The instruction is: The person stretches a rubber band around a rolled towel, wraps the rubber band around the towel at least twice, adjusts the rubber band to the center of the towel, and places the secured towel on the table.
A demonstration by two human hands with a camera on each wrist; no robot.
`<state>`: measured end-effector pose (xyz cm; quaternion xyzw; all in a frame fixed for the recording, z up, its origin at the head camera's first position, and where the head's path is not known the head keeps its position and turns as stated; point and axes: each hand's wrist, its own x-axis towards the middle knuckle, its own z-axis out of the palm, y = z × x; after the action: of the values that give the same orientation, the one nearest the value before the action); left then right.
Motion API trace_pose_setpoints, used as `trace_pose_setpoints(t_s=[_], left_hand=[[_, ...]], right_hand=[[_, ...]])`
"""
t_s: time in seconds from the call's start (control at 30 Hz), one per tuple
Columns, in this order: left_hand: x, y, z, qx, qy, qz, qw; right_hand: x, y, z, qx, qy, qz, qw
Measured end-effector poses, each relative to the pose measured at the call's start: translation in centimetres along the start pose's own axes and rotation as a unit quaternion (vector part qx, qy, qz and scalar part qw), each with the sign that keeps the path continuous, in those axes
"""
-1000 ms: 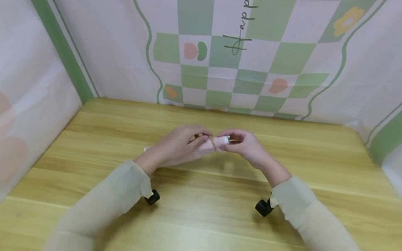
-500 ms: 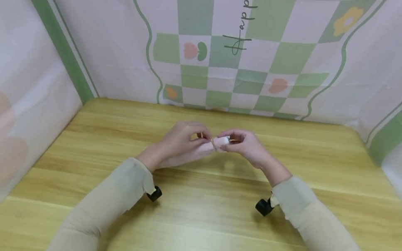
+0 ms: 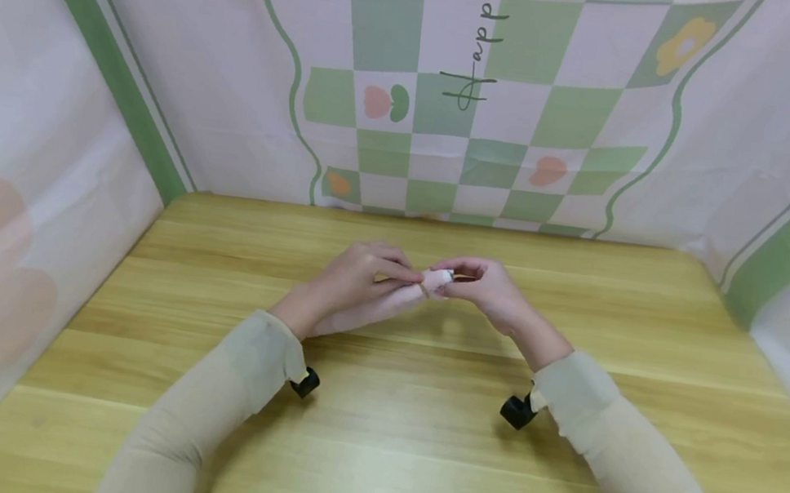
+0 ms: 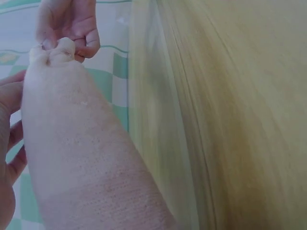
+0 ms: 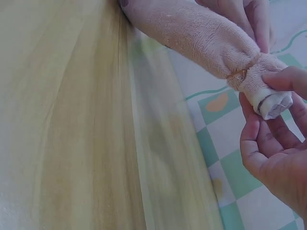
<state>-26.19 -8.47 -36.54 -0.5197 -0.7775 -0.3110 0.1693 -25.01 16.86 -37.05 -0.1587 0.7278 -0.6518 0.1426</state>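
A rolled pale pink towel (image 3: 372,312) is held slantwise over the table, narrow end to the right. Around that end runs a thin brown rubber band (image 5: 243,73), which gathers the cloth. My left hand (image 3: 350,278) reaches over the roll, its thumb and fingertips pinching right at the band. With thumb and fingers, my right hand (image 3: 493,293) grips the tip beyond the band; the white rolled edge (image 5: 276,105) pokes out there in the right wrist view. The wide end of the towel is partly hidden behind the left forearm in the head view.
The wooden table (image 3: 386,443) spreads beneath both arms. A hanging cloth (image 3: 515,113) with green checks closes off the back, and printed cloth also lines both sides. Black wrist cameras (image 3: 518,411) hang below the cuffs.
My left hand has shifted its fingers from around the roll to the band and a little to the right. The right hand keeps its grip on the towel's tip.
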Motion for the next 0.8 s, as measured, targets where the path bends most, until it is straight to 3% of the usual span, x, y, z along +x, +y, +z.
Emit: trace_pose_setpoints(t_s=[0.17, 0.27, 0.4, 0.57, 0.8], left_hand=[[-0.1, 0.1, -0.1, 0.022, 0.005, 0.014, 0.9997], [0.0, 0.3, -0.3, 0.023, -0.009, 0.011, 0.9996], [0.3, 0.8, -0.7, 0.018, -0.054, -0.026, 0.9980], [0.8, 1.3, -1.1, 0.030, -0.115, -0.083, 0.9895], [1.4, 1.7, -1.7, 0.025, -0.162, -0.104, 0.9810]], right_hand=[[-0.1, 0.0, 0.4, 0.001, 0.019, -0.003, 0.9998], [-0.2, 0.0, 0.6, -0.001, 0.025, -0.003, 0.9997], [-0.2, 0.0, 0.6, -0.005, 0.026, -0.003, 0.9997], [-0.3, -0.4, 0.7, -0.010, 0.024, 0.000, 0.9997], [-0.2, -0.6, 1.0, -0.034, 0.021, 0.007, 0.9992]])
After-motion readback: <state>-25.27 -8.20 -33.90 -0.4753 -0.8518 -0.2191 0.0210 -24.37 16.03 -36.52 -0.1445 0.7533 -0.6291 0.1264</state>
